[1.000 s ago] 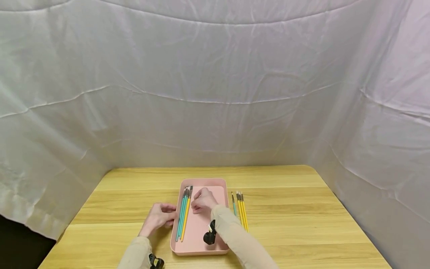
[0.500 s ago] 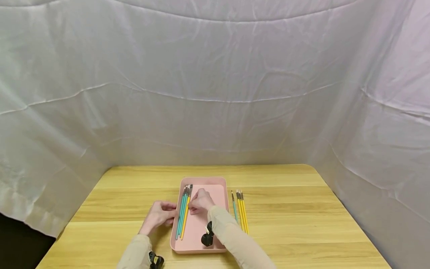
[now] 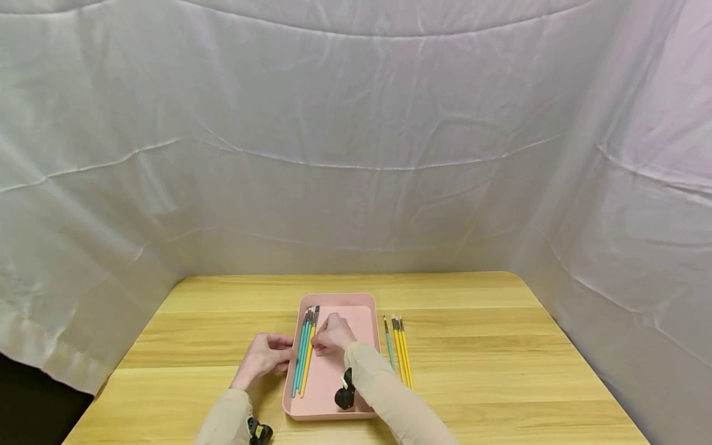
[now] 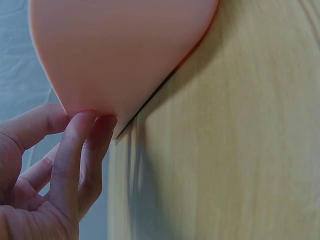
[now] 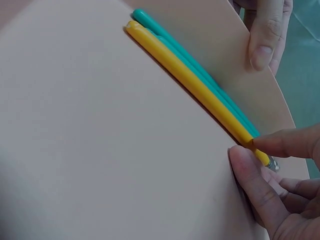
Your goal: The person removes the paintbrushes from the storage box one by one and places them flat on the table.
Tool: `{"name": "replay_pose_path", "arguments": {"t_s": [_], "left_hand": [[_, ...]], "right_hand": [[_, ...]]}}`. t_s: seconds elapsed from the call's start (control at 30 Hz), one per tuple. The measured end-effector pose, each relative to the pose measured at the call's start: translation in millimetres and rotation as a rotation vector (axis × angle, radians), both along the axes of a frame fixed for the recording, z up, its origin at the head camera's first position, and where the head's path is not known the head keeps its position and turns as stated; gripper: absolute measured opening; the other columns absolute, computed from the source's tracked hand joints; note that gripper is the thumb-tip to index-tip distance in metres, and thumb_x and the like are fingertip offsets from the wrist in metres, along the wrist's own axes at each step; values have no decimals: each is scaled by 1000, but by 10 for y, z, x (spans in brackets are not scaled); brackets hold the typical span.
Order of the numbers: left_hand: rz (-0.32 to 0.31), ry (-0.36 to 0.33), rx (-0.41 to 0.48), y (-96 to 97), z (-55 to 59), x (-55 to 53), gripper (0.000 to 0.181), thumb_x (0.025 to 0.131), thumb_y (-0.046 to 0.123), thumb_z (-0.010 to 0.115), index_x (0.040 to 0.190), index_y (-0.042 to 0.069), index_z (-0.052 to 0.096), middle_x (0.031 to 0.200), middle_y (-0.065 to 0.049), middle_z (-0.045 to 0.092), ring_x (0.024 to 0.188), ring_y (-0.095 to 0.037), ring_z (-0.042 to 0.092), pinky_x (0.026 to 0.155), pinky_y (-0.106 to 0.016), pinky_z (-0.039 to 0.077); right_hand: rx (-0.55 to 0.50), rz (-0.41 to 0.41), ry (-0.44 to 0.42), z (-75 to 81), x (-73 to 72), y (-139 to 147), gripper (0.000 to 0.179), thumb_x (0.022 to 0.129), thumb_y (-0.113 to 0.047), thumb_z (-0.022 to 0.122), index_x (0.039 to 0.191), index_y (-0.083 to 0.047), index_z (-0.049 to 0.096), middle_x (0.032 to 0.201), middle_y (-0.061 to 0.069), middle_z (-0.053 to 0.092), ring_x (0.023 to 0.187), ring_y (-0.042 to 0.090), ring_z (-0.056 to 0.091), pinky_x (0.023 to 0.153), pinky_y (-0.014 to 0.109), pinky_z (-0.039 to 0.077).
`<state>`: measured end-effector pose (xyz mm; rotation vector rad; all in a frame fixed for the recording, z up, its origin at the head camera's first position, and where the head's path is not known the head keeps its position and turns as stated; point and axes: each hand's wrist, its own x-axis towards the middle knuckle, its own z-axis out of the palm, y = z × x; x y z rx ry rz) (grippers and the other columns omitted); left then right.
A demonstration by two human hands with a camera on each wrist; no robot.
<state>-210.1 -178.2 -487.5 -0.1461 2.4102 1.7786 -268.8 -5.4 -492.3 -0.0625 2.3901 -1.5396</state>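
Observation:
A pink tray [image 3: 334, 408] sits on the table, with teal paintbrushes [image 3: 300, 355] lying lengthwise along its left wall. Beside them lies a yellow paintbrush [image 3: 306, 374], bristles toward the far end. My right hand [image 3: 334, 334] reaches into the tray and pinches this yellow brush near its metal ferrule; in the right wrist view the thumb [image 5: 247, 162] and index finger come together there. My left hand [image 3: 267, 355] holds the tray's left edge; in the left wrist view its fingertips [image 4: 77, 122] meet at the pink wall.
Right of the tray, a teal paintbrush [image 3: 389, 346] and several yellow paintbrushes [image 3: 403, 349] lie on the wooden table [image 3: 489, 364]. My right forearm partly covers their lower ends. Grey fabric [image 3: 356, 204] hangs behind and at the sides.
My right hand has shifted slightly left inside the tray and now reaches the yellow paintbrush. The left hand stays at the tray's edge.

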Motion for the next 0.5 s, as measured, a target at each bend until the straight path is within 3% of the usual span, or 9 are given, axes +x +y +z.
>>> {"name": "replay_pose_path", "arguments": {"t_s": [0.23, 0.5], "left_hand": [[0, 5, 3, 5, 1, 4, 33, 83, -5, 73, 112, -17, 65, 94, -20, 74, 72, -18, 69, 60, -31, 63], [6, 2, 5, 8, 7, 6, 33, 83, -4, 73, 112, -16, 65, 96, -20, 74, 74, -19, 70, 63, -33, 64]], "right_hand": [[16, 10, 14, 10, -1, -2, 10, 80, 5, 75, 72, 5, 70, 68, 20, 73, 50, 20, 70, 53, 27, 61], [79, -15, 43, -19, -21, -32, 20, 78, 2, 76, 65, -3, 63, 60, 14, 71, 44, 15, 66, 48, 26, 59]]}}
